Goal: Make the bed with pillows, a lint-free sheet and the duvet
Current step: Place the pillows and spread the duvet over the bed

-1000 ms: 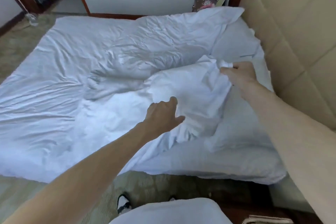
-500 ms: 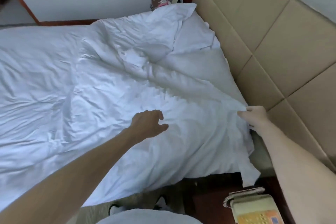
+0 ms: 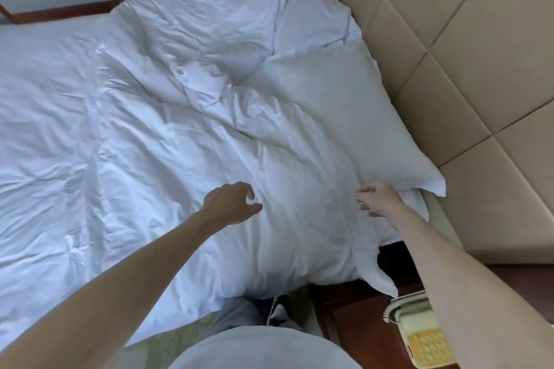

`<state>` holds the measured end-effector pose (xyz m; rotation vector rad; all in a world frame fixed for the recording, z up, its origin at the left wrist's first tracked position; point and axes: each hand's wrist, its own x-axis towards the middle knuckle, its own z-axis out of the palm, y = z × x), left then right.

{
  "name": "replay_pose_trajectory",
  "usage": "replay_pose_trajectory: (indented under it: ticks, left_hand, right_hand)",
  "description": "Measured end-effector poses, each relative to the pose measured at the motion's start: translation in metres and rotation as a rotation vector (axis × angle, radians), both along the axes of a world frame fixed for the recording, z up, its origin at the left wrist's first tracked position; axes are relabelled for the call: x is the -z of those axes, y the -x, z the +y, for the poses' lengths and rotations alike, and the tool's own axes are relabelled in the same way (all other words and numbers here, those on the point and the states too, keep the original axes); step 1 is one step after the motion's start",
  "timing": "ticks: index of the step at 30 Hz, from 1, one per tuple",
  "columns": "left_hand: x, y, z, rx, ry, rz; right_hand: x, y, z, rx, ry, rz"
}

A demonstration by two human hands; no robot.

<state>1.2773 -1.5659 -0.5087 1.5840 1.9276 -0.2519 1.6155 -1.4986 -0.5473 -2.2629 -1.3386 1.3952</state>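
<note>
— Where's the duvet (image 3: 150, 135)?

— Spread white and creased over the bed. It runs from the far left across to the pillows, and its top edge is bunched against them.

— And the hands?

— The left hand (image 3: 230, 204) hangs over the duvet near the bed's near edge, with thumb and fingers loosely curled and nothing in them. The right hand (image 3: 379, 199) is beside it, fingers slack and half bent, also gripping nothing. It is right at the near pillow's corner, but I can't tell whether it touches the cloth.

— How do the pillows lie?

— The near pillow (image 3: 344, 111) lies flat with its long axis along the padded beige headboard (image 3: 467, 63), one corner pointing out to the near right. The far pillow (image 3: 311, 15) sits beyond it in the same line.

— Any writing?

— Only a small red label on the cream telephone (image 3: 419, 338), which stands on the wooden nightstand (image 3: 356, 323). It is too small to read.
</note>
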Motion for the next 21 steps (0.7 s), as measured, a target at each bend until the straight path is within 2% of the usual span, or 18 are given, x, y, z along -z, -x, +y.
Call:
replay_pose_trajectory:
  ticks: [9, 16, 21]
  left_hand:
    - [0.020, 0.025, 0.122, -0.053, -0.020, -0.160]
    - [0.024, 0.046, 0.177, -0.031, 0.039, -0.207]
    - [0.029, 0.053, 0.198, -0.116, 0.033, -0.307]
  right_hand:
    - [-0.027, 0.036, 0.084, -0.012, -0.046, -0.051]
    - [-0.032, 0.082, 0.136, -0.089, -0.022, -0.044]
    - [-0.023, 0.095, 0.185, -0.174, -0.024, -0.115]
